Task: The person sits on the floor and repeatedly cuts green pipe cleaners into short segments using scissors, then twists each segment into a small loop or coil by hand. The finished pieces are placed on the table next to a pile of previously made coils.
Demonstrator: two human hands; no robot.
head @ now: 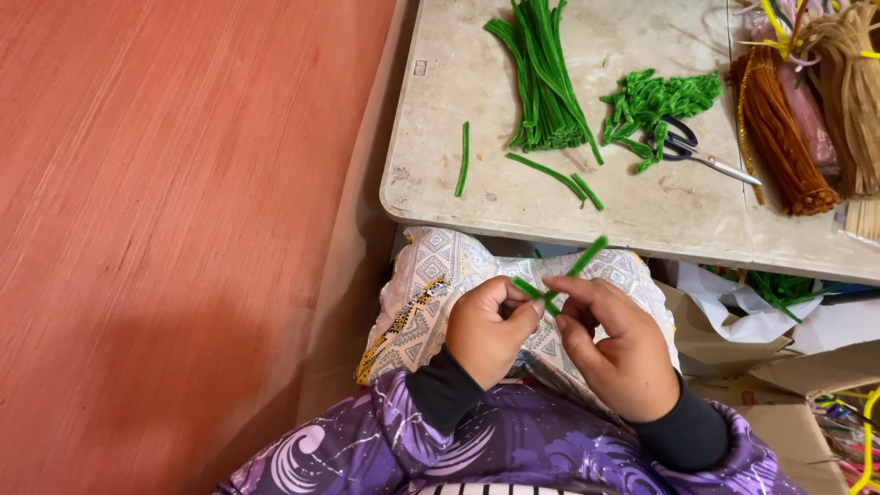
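Observation:
My left hand (488, 328) and my right hand (616, 344) meet over my lap, below the table edge. Both pinch short green pipe cleaner pieces (559, 280) that cross each other between the fingertips. One piece sticks up to the right toward the table. On the pale table (440, 110) lie a bundle of long green pipe cleaners (543, 78), a pile of bent green pieces (655, 101) and a few loose green bits (464, 158).
Scissors (697, 151) with black handles lie beside the bent pile. Orange-brown (779, 128) and tan (852, 92) pipe cleaner bundles fill the table's right end. A patterned cloth (431, 275) covers my lap. Cardboard and paper (752, 321) sit lower right. A reddish wall (183, 183) stands on the left.

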